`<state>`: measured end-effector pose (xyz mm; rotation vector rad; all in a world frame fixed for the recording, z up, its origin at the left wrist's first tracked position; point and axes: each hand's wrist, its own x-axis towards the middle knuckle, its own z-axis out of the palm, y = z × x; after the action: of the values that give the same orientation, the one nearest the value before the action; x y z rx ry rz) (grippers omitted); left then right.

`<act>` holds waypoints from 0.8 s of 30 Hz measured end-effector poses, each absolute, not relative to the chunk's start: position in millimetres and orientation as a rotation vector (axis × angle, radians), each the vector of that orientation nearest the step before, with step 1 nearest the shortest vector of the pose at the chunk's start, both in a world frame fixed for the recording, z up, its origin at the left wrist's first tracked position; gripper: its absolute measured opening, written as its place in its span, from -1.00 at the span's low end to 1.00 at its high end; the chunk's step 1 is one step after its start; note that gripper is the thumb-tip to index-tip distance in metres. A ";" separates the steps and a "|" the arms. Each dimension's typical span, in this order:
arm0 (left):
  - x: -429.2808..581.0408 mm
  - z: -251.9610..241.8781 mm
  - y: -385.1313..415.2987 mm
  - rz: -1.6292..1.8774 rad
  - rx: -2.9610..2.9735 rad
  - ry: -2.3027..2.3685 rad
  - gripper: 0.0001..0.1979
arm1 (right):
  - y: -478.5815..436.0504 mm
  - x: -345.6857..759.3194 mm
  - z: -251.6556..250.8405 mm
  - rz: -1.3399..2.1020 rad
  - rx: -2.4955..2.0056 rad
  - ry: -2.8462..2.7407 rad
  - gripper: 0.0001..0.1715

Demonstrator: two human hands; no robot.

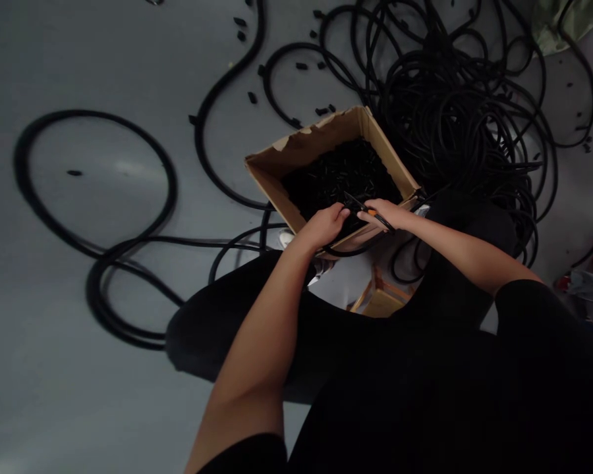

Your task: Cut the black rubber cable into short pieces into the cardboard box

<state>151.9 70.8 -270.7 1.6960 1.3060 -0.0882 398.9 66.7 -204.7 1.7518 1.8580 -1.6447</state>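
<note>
While the right hand (381, 214) is closed around the orange-and-black handles of the scissors (372, 212), the left hand (330, 222) is curled just beside it, thumb drawn in against the fingers; whether it pinches anything dark, I cannot tell. Both hands are over the near side of a cardboard box (321, 139), with short black pieces (338, 172) heaped beneath and beyond them. A length of black hose (348, 253) bends just below the hands, and a big tangle of hose (449, 118) lies beyond them to the right. The hose looks light but springy, probably smooth and tough, liable to twist back into loops, so a firm pinch close to its end should suit. The scissors seem slim and rigid, best held by the handles, clear of the blades.
</note>
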 end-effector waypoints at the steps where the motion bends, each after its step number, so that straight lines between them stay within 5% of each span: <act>1: 151.6 -272.6 70.8 -0.093 1.694 1.308 -0.70 | 67.0 398.1 -203.6 -1.642 1.745 1.840 -0.75; 10: 145.8 -292.4 69.5 -0.066 1.675 1.352 -0.67 | 64.8 396.1 -207.8 -1.685 1.744 1.739 -0.56; 18: 149.7 -290.7 72.0 -0.036 1.599 1.409 -0.67 | 52.5 393.1 -220.9 -2.051 1.801 1.573 -0.67; 24: 152.2 -286.8 75.1 0.074 1.552 1.323 -0.69 | 61.4 392.5 -222.3 -1.932 1.705 1.887 -0.70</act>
<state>152.2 75.1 -286.8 1.5522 1.3228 0.0739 392.5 61.4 -222.3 1.7053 1.8870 -1.9318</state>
